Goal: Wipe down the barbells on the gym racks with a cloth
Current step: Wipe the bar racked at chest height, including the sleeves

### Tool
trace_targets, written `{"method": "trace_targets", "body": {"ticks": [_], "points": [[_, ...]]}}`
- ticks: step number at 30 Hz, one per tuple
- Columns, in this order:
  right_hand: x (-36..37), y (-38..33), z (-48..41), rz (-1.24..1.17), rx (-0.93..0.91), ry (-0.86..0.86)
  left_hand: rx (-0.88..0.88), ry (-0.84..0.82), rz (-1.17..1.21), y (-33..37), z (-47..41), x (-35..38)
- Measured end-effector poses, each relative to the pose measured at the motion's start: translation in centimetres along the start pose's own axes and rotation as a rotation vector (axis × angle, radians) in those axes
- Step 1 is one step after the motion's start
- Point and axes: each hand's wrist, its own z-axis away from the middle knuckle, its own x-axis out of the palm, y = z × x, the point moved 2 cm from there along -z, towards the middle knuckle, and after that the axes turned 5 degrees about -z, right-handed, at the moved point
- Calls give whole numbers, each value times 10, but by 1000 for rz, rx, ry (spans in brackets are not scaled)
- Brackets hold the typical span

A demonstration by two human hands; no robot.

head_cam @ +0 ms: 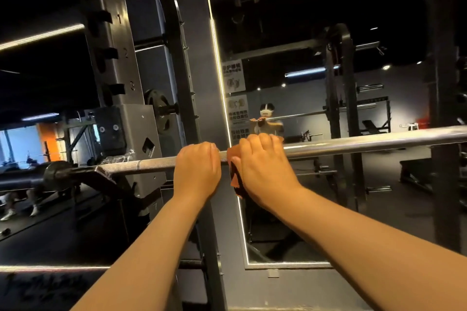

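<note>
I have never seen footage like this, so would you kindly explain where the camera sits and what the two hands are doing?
This single picture comes from a camera worn on a person's head, looking forward and down. There is no machine, only two bare hands. The left hand grips the bare steel barbell, which rests on a gym rack. The right hand curls over the same bar with a dark and orange cloth tucked under its palm, ready for wiping. Behind the bar hangs a light-edged mirror that reflects the person.
</note>
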Motion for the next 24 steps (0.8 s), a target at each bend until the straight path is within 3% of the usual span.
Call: {"method": "trace_targets", "body": {"ticks": [6, 12, 16, 21, 24], "points": [[2, 54, 26, 0, -262, 239, -6, 37, 14, -1, 0, 5], [18, 23, 15, 94, -122, 240, -71, -24, 35, 4, 1, 2], [24, -13, -2, 228, -149, 175, -37, -9, 5, 3, 2, -1], [6, 39, 15, 205, -276, 271, -30, 1, 80, -2, 2, 6], [3, 74, 30, 216, -169, 291, -56, 45, 133, 0, 1, 7]]}}
